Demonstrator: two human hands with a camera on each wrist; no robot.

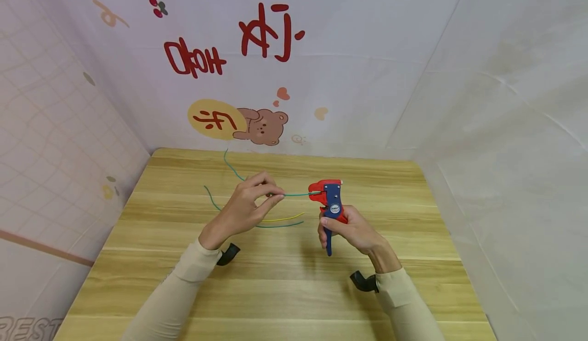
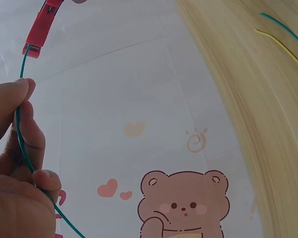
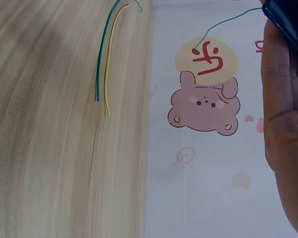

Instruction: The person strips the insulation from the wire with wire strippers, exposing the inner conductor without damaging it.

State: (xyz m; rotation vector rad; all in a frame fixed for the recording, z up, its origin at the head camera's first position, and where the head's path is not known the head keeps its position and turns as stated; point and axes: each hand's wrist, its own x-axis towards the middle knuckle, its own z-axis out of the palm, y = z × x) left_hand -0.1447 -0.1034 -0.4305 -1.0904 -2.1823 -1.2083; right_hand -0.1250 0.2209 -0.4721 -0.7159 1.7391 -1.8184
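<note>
My left hand (image 1: 248,202) pinches a thin green wire (image 1: 296,195) between thumb and fingertips. One end of that wire sits in the red jaws of a red and blue wire stripper (image 1: 334,198). The wire's other end trails behind the hand, and in the left wrist view the wire (image 2: 23,146) runs along the palm. My right hand (image 1: 353,228) grips the wire stripper by its handles, with the tool upright. Only its dark blue handle (image 3: 288,22) shows in the right wrist view, where the jaws are out of sight.
On the wooden table (image 1: 275,300) lie a yellow wire (image 1: 287,218) and another green wire (image 1: 282,225), side by side below the left hand. A printed white backdrop (image 1: 358,101) stands along the table's back edge. Black curved pieces (image 1: 228,254) stick out at both wrists.
</note>
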